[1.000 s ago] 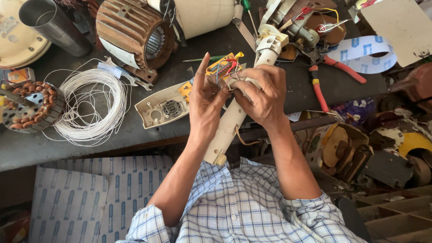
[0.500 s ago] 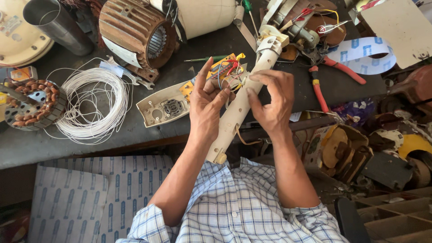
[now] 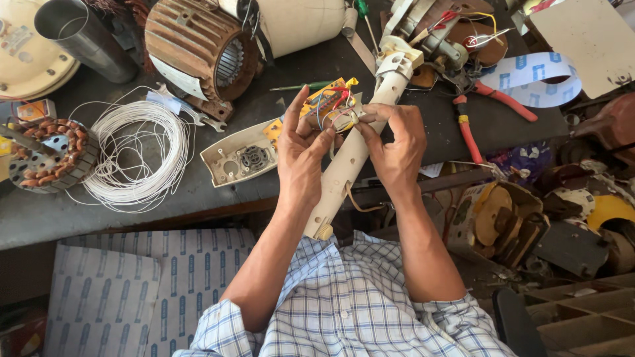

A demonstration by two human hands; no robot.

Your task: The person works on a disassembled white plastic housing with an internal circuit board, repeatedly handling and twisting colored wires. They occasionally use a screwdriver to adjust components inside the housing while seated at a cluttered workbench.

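Now both hands meet over the bench [image 3: 99, 218] edge, around a cream tube [image 3: 350, 165] that runs slanted from the chest up to the clutter. Left hand [image 3: 301, 155] holds the small board [image 3: 322, 100] with coloured wires [image 3: 337, 109] — fingers half spread. Right hand [image 3: 395, 142] pinches the wire ends just beside it, closed narrow. White wire coil [image 3: 135, 155] and red pliers [image 3: 486, 109] lie well apart — one on each side.

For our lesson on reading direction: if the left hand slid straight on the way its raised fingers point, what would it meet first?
Probably the green screwdriver just beyond the left hand, then the rusty motor housing; depth is unclear.
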